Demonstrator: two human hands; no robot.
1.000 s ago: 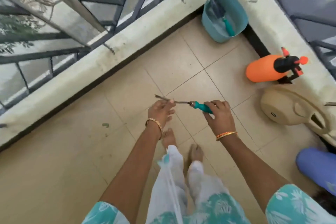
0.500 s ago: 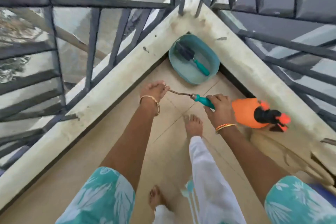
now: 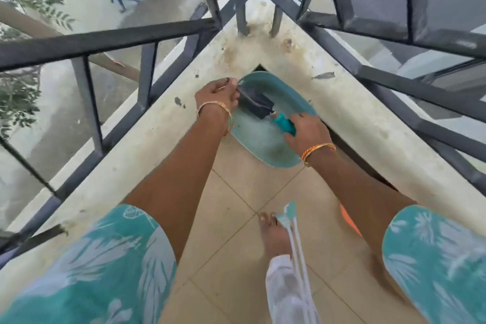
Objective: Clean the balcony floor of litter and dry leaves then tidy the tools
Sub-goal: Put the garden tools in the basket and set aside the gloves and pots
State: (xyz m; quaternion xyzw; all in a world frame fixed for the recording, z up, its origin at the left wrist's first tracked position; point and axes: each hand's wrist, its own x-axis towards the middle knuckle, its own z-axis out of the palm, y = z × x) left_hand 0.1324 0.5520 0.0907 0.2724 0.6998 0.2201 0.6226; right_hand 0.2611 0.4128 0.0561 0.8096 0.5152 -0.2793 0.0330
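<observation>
1. Hard to see: an orange thing [image 3: 349, 221] pokes out from under the R arm, mostly hidden.
2. The left hand [image 3: 217, 95] reaches over the round teal plastic tub [image 3: 260, 144] in the balcony corner. Its fingers pinch the tip of the dark metal blade.
3. The right hand [image 3: 306, 130] wraps its fingers round the teal handle.
4. The small garden trowel w/ dark blade [image 3: 259, 105] sits inside the tub, btw both hands.
</observation>
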